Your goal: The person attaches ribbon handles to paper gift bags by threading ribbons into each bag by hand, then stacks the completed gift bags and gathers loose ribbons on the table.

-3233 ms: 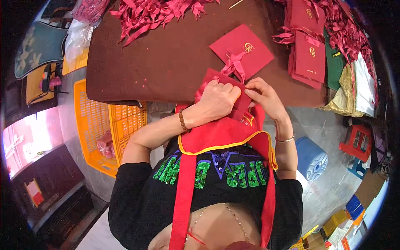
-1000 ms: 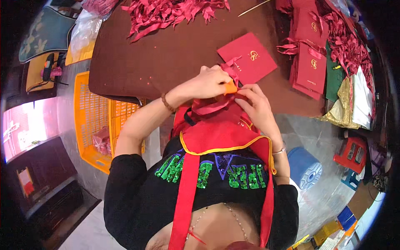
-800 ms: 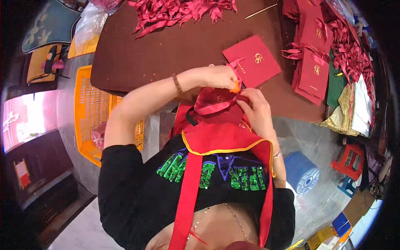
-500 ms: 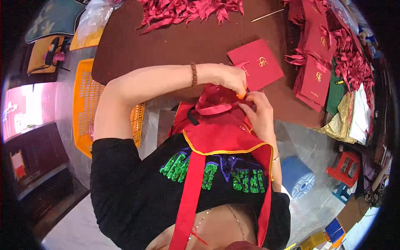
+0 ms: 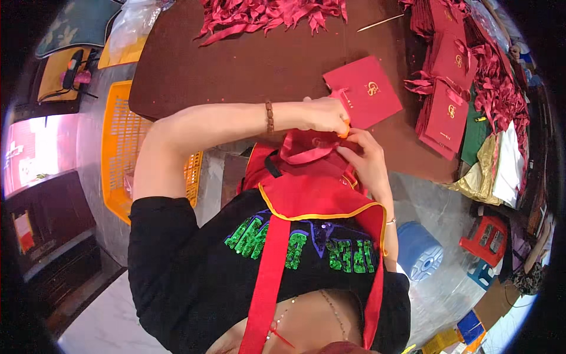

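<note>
A dark red card bag (image 5: 308, 141) with a satin ribbon loop (image 5: 295, 157) is held at the table's near edge, in front of my red apron (image 5: 312, 192). My left hand (image 5: 327, 115) is closed at the bag's upper right corner. A small orange thing (image 5: 344, 130) shows at its fingertips; its kind is hidden. Close beside it, my right hand (image 5: 367, 152) pinches the bag's right edge between thumb and fingers. Just beyond both hands, another flat dark red bag (image 5: 370, 91) with a gold emblem lies on the table.
On the brown table (image 5: 247, 71), a heap of red ribbons (image 5: 271, 15) lies at the far side. Stacked red bags (image 5: 445, 112) line the right, near a thin stick (image 5: 380, 22). An orange basket (image 5: 118, 147) stands at left; a blue stool (image 5: 421, 251) and red stool (image 5: 486, 242) stand at right.
My left forearm and wrist have dropped slightly toward me. Both hands stay together at the bag's corner, with the orange thing still at the left fingertips.
</note>
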`<state>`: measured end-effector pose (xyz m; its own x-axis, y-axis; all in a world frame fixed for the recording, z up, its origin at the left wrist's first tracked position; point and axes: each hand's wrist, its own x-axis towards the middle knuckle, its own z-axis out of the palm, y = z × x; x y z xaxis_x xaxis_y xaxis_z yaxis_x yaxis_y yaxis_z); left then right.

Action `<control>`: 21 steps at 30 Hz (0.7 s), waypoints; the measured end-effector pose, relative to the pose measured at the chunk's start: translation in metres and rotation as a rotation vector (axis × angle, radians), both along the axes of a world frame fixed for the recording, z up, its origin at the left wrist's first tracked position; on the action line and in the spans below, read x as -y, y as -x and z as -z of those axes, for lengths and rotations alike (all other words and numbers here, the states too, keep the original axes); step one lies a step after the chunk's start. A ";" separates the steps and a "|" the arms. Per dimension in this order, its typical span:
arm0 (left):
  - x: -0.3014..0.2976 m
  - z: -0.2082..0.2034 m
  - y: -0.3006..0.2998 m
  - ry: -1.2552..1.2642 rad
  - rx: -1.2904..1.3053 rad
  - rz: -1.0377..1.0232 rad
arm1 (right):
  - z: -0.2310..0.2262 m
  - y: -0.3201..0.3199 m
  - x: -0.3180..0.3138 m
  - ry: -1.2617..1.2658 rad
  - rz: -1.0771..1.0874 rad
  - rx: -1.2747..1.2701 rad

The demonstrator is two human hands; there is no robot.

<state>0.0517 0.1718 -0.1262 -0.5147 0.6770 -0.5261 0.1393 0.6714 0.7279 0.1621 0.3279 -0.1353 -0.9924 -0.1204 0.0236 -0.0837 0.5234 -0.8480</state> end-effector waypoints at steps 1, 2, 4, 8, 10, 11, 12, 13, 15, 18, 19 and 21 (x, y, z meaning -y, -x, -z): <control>-0.003 0.001 0.002 -0.001 0.001 -0.004 | 0.002 0.002 -0.001 0.065 -0.046 0.002; -0.006 0.002 0.006 -0.023 -0.051 -0.068 | 0.002 0.001 -0.001 0.064 -0.050 0.003; -0.007 0.003 0.007 -0.087 -0.178 -0.097 | -0.006 0.001 0.000 0.174 -0.036 0.239; -0.004 -0.016 0.020 -0.109 -0.294 -0.122 | 0.007 -0.003 -0.001 0.273 -0.002 0.179; 0.005 -0.011 0.029 -0.293 -0.284 -0.133 | 0.005 -0.003 -0.003 0.210 -0.007 0.113; 0.009 -0.010 0.033 -0.481 -0.270 -0.143 | 0.005 -0.004 -0.003 0.213 -0.006 0.111; 0.015 -0.011 0.040 -0.434 -0.169 -0.268 | 0.004 -0.004 -0.003 0.178 -0.008 0.080; 0.022 -0.025 0.045 -0.381 -0.068 -0.388 | 0.005 -0.004 -0.003 0.145 -0.006 0.048; 0.039 -0.029 0.048 -0.433 -0.041 -0.358 | 0.003 -0.004 -0.003 0.178 -0.018 0.075; 0.047 -0.017 0.040 -0.191 -0.437 -0.194 | 0.005 -0.002 0.000 0.221 -0.042 0.080; 0.045 -0.027 0.035 -0.099 -0.413 -0.110 | 0.006 -0.002 0.000 0.235 -0.047 0.056; 0.040 -0.021 0.022 0.033 -0.501 -0.060 | 0.007 -0.003 0.001 0.257 -0.034 0.133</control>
<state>0.0298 0.1315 -0.1054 -0.7473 0.6253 -0.2249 0.4264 0.7108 0.5595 0.1651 0.3270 -0.1423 -0.9843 -0.1609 -0.0727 0.0235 0.2886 -0.9572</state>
